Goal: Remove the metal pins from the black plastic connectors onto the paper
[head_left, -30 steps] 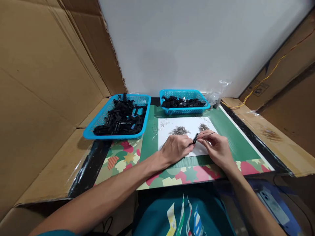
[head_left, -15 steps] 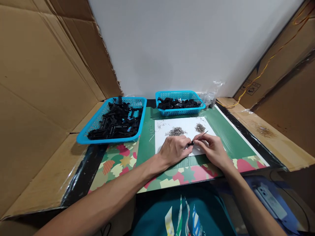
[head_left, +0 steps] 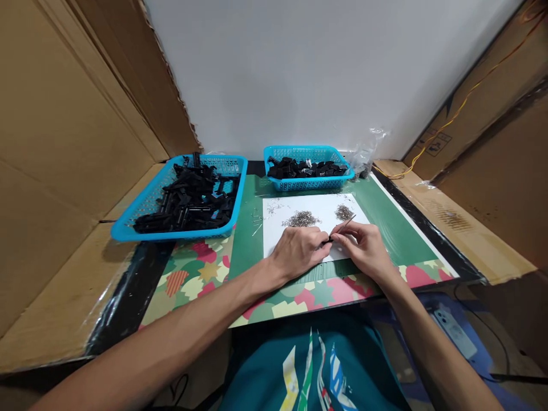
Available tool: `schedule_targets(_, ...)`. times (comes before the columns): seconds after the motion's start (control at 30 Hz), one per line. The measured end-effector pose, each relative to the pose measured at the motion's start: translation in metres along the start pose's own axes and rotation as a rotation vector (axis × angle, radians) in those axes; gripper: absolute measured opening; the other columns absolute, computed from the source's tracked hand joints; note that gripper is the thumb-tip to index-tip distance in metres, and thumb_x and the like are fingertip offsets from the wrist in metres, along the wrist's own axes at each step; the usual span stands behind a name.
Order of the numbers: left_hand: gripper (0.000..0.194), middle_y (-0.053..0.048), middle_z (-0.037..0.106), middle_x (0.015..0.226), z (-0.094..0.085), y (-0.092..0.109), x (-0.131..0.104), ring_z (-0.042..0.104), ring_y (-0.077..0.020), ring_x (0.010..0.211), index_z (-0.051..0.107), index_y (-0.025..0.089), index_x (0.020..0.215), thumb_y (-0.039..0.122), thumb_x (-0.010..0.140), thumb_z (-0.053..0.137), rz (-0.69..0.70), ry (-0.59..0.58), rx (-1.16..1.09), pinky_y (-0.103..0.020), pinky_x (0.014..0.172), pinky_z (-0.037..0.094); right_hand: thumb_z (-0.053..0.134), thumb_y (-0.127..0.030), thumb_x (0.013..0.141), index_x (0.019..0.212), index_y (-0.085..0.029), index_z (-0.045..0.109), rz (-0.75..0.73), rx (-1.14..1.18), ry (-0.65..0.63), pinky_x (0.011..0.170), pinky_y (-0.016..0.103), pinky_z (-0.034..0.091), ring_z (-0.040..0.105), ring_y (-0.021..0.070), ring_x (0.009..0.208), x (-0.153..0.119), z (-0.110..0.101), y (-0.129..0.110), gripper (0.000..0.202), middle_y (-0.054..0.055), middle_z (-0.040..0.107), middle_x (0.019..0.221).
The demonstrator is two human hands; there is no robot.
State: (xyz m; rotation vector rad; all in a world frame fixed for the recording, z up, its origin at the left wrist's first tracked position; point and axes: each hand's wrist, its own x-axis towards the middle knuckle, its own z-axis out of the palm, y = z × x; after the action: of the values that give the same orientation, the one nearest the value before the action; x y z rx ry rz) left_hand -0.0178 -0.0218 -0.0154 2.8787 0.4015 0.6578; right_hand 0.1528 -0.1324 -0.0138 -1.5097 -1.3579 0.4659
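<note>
Over the near part of a white sheet [head_left: 270, 240], my left hand [head_left: 299, 249] is closed on a small black plastic part [head_left: 329, 240], mostly hidden by the fingers. Facing it, my right hand [head_left: 363, 245] pinches a thin rod-like tool [head_left: 346, 223], whose upper end sticks out above the fingers. The fingertips of both hands meet at the black part. Just beyond them lie two piles of tiny metal pieces, a larger pile [head_left: 302, 218] on the left and a smaller pile [head_left: 343, 212] on the right.
A blue basket [head_left: 180, 234] of black plastic parts stands at the left. Behind the sheet is a second blue basket [head_left: 308, 184] with smaller black pieces, beside a clear plastic bag [head_left: 366, 157]. Cardboard walls [head_left: 68, 103] flank the table. A phone [head_left: 454, 331] lies low at the right.
The view has shifted slightly, so everything sits a little higher and further left. Both hands stay together at the black part, the thin tool still in the right fingers.
</note>
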Motion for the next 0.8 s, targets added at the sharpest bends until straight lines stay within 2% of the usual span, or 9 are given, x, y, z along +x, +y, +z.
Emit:
schedule_targets(0.17, 0.021, -0.003, 0.073, 0.078, 0.001, -0.003, 0.000, 0.069, -0.0180, 0.071, 0.073, 0.018, 0.086, 0.028, 0.100, 0.062, -0.007, -0.001, -0.052, -0.029, 0.058, 0.037, 0.069, -0.031, 0.094, 0.082, -0.020, 0.077, -0.029, -0.010, 0.001, 0.079, 0.034, 0.054, 0.070, 0.0216, 0.077, 0.001, 0.002, -0.001, 0.018, 0.007, 0.078, 0.084)
schedule_targets(0.3, 0.013, -0.003, 0.074, 0.082, 0.001, -0.002, 0.001, 0.069, -0.0181, 0.075, 0.070, 0.018, 0.088, 0.028, 0.096, 0.066, -0.046, 0.041, -0.078, -0.028, 0.061, 0.040, 0.071, -0.036, 0.094, 0.085, -0.019, 0.076, 0.003, 0.110, -0.002, 0.080, 0.034, 0.056, 0.070, 0.0221, 0.083, 0.003, 0.000, 0.001, 0.019, 0.008, 0.077, 0.088)
schedule_targets(0.43, 0.010, -0.001, 0.073, 0.086, -0.004, 0.002, 0.002, 0.068, -0.0168, 0.073, 0.066, 0.020, 0.100, 0.028, 0.099, 0.061, -0.093, 0.080, -0.136, -0.027, 0.062, 0.041, 0.068, -0.042, 0.093, 0.092, -0.020, 0.069, 0.065, 0.260, 0.209, 0.074, 0.035, 0.059, 0.067, 0.0203, 0.081, 0.020, -0.027, 0.012, 0.021, 0.006, 0.070, 0.089)
schedule_targets(0.5, 0.010, 0.001, 0.070, 0.081, -0.006, 0.003, 0.003, 0.064, -0.0155, 0.065, 0.063, 0.021, 0.104, 0.030, 0.099, 0.061, -0.144, 0.086, -0.183, -0.028, 0.061, 0.041, 0.063, -0.039, 0.091, 0.093, -0.022, 0.064, 0.115, 0.284, 0.257, 0.059, 0.032, 0.054, 0.057, 0.0165, 0.064, 0.036, -0.048, 0.023, 0.018, 0.000, 0.059, 0.076)
schedule_targets(0.57, 0.013, 0.004, 0.064, 0.072, -0.009, 0.003, 0.004, 0.061, -0.0148, 0.059, 0.060, 0.022, 0.107, 0.030, 0.098, 0.063, -0.214, 0.094, -0.252, -0.027, 0.061, 0.041, 0.060, -0.037, 0.087, 0.085, -0.022, 0.061, 0.171, 0.163, 0.183, 0.049, 0.028, 0.042, 0.042, 0.0137, 0.054, 0.054, -0.066, 0.037, 0.016, -0.004, 0.043, 0.062)
schedule_targets(0.6, 0.014, 0.005, 0.062, 0.070, -0.010, 0.003, 0.004, 0.060, -0.0146, 0.058, 0.059, 0.023, 0.108, 0.030, 0.097, 0.063, -0.247, 0.097, -0.296, -0.027, 0.061, 0.042, 0.058, -0.038, 0.086, 0.083, -0.021, 0.062, 0.200, 0.049, 0.113, 0.048, 0.027, 0.037, 0.038, 0.0129, 0.053, 0.062, -0.073, 0.043, 0.018, -0.005, 0.041, 0.060)
schedule_targets(0.63, 0.014, 0.006, 0.060, 0.068, -0.011, 0.002, 0.004, 0.059, -0.0143, 0.057, 0.058, 0.023, 0.108, 0.030, 0.097, 0.063, -0.276, 0.099, -0.344, -0.027, 0.062, 0.042, 0.058, -0.041, 0.086, 0.082, -0.020, 0.063, 0.213, -0.074, 0.017, 0.049, 0.027, 0.033, 0.037, 0.0128, 0.053, 0.070, -0.078, 0.049, 0.022, -0.005, 0.043, 0.060)
schedule_targets(0.7, 0.014, 0.006, 0.060, 0.069, -0.012, 0.000, 0.005, 0.058, -0.0135, 0.058, 0.056, 0.023, 0.105, 0.029, 0.096, 0.063, -0.314, 0.108, -0.437, -0.026, 0.062, 0.043, 0.067, -0.044, 0.080, 0.078, -0.018, 0.067, 0.210, -0.147, -0.045, 0.053, 0.028, 0.029, 0.037, 0.0126, 0.056, 0.084, -0.084, 0.058, 0.027, -0.004, 0.046, 0.059)
schedule_targets(0.8, 0.014, 0.006, 0.060, 0.072, -0.013, -0.003, 0.005, 0.057, -0.0125, 0.060, 0.055, 0.023, 0.103, 0.029, 0.094, 0.063, -0.345, 0.133, -0.546, -0.025, 0.062, 0.042, 0.078, -0.050, 0.074, 0.083, -0.015, 0.074, 0.177, -0.200, -0.117, 0.057, 0.028, 0.027, 0.035, 0.0120, 0.057, 0.094, -0.086, 0.067, 0.036, -0.006, 0.044, 0.057)
